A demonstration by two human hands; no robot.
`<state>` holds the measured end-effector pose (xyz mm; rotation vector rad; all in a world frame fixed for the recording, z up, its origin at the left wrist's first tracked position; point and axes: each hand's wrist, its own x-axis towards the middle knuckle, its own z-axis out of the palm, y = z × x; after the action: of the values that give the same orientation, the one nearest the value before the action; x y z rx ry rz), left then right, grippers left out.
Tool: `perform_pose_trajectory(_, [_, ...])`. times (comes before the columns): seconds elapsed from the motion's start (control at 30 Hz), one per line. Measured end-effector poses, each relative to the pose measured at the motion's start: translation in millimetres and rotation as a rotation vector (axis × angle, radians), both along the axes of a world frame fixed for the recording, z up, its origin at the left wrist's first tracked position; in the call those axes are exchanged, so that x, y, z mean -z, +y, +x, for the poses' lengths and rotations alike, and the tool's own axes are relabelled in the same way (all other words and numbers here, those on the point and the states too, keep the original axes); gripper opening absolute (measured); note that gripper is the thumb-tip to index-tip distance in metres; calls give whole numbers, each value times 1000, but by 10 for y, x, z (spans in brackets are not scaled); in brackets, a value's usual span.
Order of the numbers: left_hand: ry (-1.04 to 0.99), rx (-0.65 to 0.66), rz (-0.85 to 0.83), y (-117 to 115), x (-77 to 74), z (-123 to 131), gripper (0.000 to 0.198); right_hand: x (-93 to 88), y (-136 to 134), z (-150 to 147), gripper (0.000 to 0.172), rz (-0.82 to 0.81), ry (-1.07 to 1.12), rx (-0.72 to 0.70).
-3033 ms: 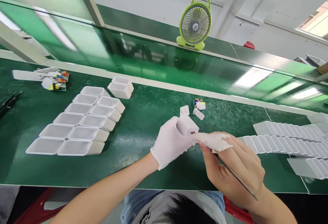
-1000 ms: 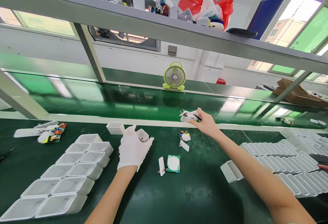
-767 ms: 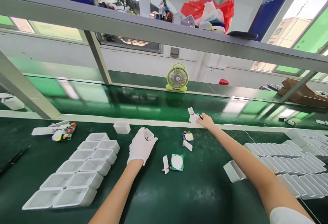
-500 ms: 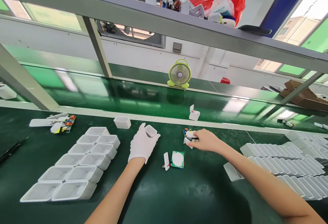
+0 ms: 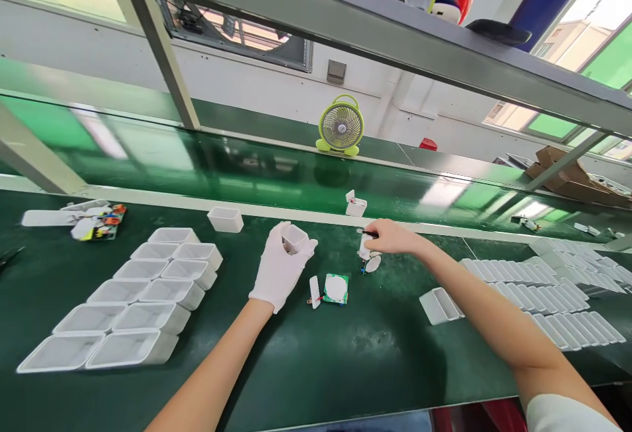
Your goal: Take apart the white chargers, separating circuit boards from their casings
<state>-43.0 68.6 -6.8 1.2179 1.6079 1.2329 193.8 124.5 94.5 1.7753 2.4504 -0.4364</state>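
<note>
My left hand (image 5: 282, 267), in a white glove, is closed around a small white plastic box (image 5: 295, 238), its open side facing up. My bare right hand (image 5: 392, 237) is closed at the top of a small circuit board (image 5: 364, 265) with white parts; a round white pad (image 5: 374, 262) shows at its lower right. A slim dark piece (image 5: 370, 234) sticks out from the fingertips; its kind I cannot tell. Between the hands, a green circuit board (image 5: 336, 288) with a round white pad lies flat, wired to a white strip (image 5: 315, 292).
Open white boxes (image 5: 133, 317) stand in two rows at left, a single box (image 5: 226, 219) behind them. Rows of white cases (image 5: 538, 294) fill the right side. A white case with raised flap (image 5: 356, 205) stands at the back edge. Loose boards (image 5: 101, 220) lie far left.
The camera view has shifted. My right hand has moved toward the back edge, and the board at its fingers has turned from lying flat to upright. My left hand still holds the box.
</note>
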Motion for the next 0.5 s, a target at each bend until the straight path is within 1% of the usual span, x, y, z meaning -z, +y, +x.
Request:
perform_pose_trajectory(0.07, [-76, 8, 17, -11, 15, 17, 73, 90, -80, -97, 32, 21, -6, -6])
perform_pose_trajectory(0.17, [-155, 27, 64, -24, 26, 36, 74, 196, -222, -165, 33, 80, -80, 44])
perform_pose_trajectory(0.23, [-162, 43, 82, -36, 19, 49, 73, 259, -303, -179, 32, 97, -156, 96])
perform_pose_trajectory(0.3, [-156, 55, 72, -52, 5, 63, 74, 322, -354, -194, 36, 95, -206, 131])
perform_pose_trajectory(0.4, [-114, 60, 58, -76, -17, 80, 71, 389, -351, -222, 43, 102, -225, 154])
perform_pose_trajectory(0.5, [-83, 73, 71, -93, -29, 94, 67, 424, -252, -256, 47, 117, -234, 189])
